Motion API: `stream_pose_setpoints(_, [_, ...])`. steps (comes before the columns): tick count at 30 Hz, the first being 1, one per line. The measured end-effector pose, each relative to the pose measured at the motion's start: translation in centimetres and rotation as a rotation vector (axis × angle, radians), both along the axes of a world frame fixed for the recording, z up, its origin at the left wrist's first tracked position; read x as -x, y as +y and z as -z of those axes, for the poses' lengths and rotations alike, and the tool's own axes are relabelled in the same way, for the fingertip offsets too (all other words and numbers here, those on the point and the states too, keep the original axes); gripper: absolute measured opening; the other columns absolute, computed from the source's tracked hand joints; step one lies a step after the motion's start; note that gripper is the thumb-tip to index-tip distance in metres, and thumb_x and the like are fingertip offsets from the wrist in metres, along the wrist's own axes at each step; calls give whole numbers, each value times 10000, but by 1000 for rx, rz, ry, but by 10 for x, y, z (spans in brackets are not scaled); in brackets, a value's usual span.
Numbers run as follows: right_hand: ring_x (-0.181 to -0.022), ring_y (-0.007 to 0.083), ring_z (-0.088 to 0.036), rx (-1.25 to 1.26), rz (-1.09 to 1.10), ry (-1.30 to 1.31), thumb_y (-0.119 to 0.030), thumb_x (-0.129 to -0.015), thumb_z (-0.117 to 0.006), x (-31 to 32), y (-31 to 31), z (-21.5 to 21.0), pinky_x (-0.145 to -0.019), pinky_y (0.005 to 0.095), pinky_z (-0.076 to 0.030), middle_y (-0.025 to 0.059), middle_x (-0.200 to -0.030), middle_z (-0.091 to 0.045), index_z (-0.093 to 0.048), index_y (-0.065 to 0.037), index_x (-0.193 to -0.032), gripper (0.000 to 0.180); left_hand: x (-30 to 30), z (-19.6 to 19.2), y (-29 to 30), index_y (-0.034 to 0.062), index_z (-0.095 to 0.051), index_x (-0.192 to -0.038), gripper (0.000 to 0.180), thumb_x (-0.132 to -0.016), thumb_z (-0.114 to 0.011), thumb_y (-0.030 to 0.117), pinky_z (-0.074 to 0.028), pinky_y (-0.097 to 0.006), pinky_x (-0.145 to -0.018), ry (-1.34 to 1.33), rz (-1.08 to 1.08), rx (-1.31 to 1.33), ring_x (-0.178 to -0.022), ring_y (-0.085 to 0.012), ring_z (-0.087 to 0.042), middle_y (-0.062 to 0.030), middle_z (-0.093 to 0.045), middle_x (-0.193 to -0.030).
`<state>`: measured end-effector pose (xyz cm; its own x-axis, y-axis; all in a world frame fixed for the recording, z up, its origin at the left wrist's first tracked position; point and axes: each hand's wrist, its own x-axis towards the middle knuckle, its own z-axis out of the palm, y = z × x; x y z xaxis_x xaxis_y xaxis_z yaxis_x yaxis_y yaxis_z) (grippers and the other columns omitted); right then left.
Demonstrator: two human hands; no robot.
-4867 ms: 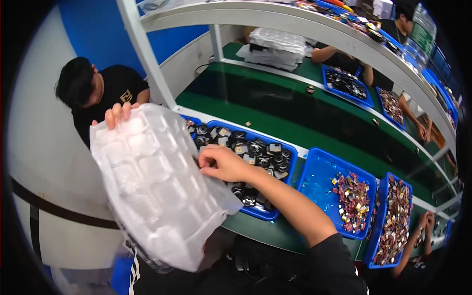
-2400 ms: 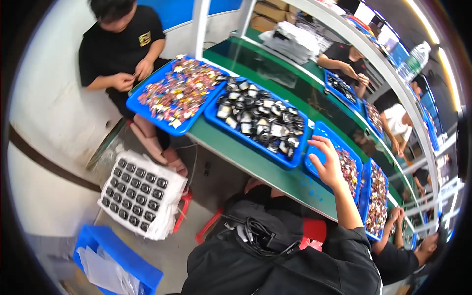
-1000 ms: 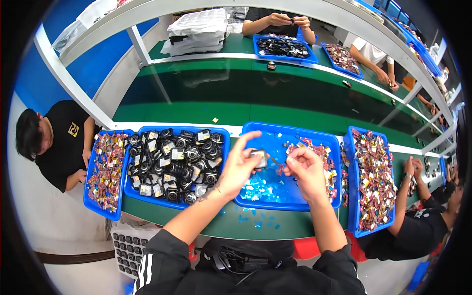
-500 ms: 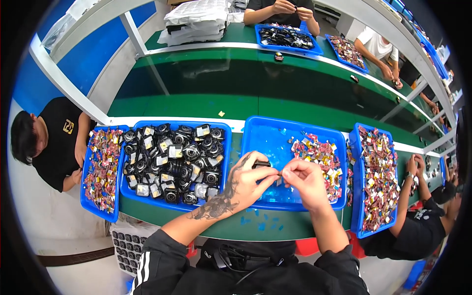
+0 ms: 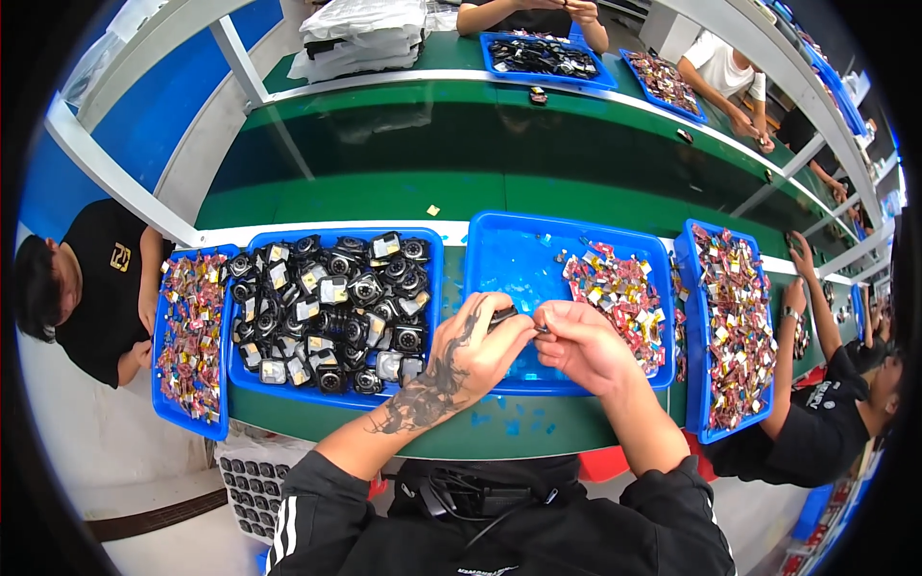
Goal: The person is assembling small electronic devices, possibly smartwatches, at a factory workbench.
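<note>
Since the frame a second before, the two hands have come together: their fingertips, then apart over the tray, now meet or nearly meet, and the co-worker in a black shirt (image 5: 816, 413) on the right has stretched an arm forward over the table. In the head view, the left hand (image 5: 475, 346) is curled around a small black module (image 5: 501, 317), largely covered by the fingers, just above the near part of a wide blue plastic tray (image 5: 504, 230). The right hand (image 5: 589, 348) is narrowed to a pinch on a small dark bit (image 5: 542, 328) whose shape is hidden. A heap of small red, white and yellow pieces (image 5: 619, 293) fills the right part of that tray. To its left stands a blue tray full of black modules with round and pale square faces (image 5: 331, 307), then a narrow blue tray of red and white pieces (image 5: 192, 331); to its right is another long blue tray of such pieces (image 5: 735, 331). Blue flakes (image 5: 512, 427) lie on the green table (image 5: 432, 437) before the person, and a yellow chip (image 5: 433, 209) lies on the green surface beyond the trays.
</note>
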<state>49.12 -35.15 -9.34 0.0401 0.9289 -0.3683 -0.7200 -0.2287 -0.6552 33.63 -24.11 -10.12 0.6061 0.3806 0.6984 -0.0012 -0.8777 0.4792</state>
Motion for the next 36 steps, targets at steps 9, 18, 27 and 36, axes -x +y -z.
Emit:
stream_pose_setpoints(9, [-653, 42, -509, -58, 123, -861, -169, -974, -575, 5, 2, -11, -600, 210, -435, -30, -736, -557, -579, -15, -893, 175, 6, 7, 0, 83, -701, -947, 262, -696, -765, 118, -526, -329, -612, 95, -15, -359, -773, -240, -621, -69, -578, -894])
stream_pose_setpoints(18, [-781, 136, -633, -211, 116, -1656, -61, -894, -639, -10, -12, 5, -670, 281, -504, 98, -845, -650, -658, -20, -1053, 165, 2, 2, -12, 24, -695, -864, 69, -800, -723, 24, -481, -274, -666, -17, 18, 707, -787, -148, -581, -58, -560, -906])
stream_pose_setpoints(27, [-852, 110, -618, -230, 346, -1054, 4, -867, -666, 19, 3, 0, -692, 236, -512, 62, -937, -630, -664, 4, -983, 116, -1, 15, -6, 4, -674, -981, 129, -852, -666, 19, -470, -266, -770, -31, 142, 818, -896, -141, -565, -72, -571, -981])
stream_pose_setpoints(36, [-748, 154, -650, -211, 321, -1373, 9, -856, -646, 18, 0, -13, -668, 271, -527, 104, -846, -650, -680, 0, -955, 105, 0, 27, 4, 17, -357, -1366, 425, -962, -485, -3, -476, -317, -948, -219, 353, 1516, -1110, -191, -587, -175, -557, -1312])
